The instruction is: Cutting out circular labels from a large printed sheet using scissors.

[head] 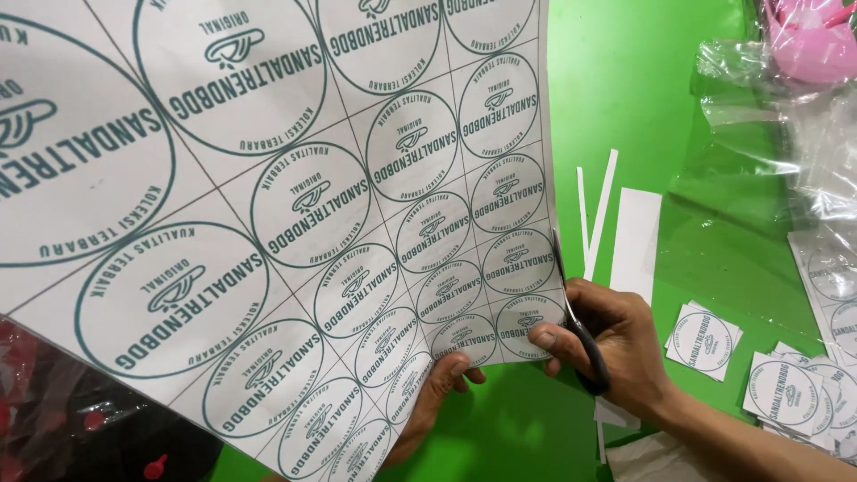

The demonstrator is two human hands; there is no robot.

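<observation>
A large white sheet (268, 178) printed with a grid of dark green round labels fills the left and middle of the view, held up close to the camera. My left hand (437, 393) grips its lower edge from underneath, fingers curled over the paper. My right hand (616, 344) holds black-handled scissors (576, 321), whose blades point up along the sheet's right edge. The right thumb rests on the lowest label of the outer column.
A green surface (643, 80) lies below. White paper strips (607, 205) lie right of the sheet. Cut square labels (705, 339) sit in small piles at the right. Clear plastic bags (786, 116) and a pink object (812, 36) fill the top right corner.
</observation>
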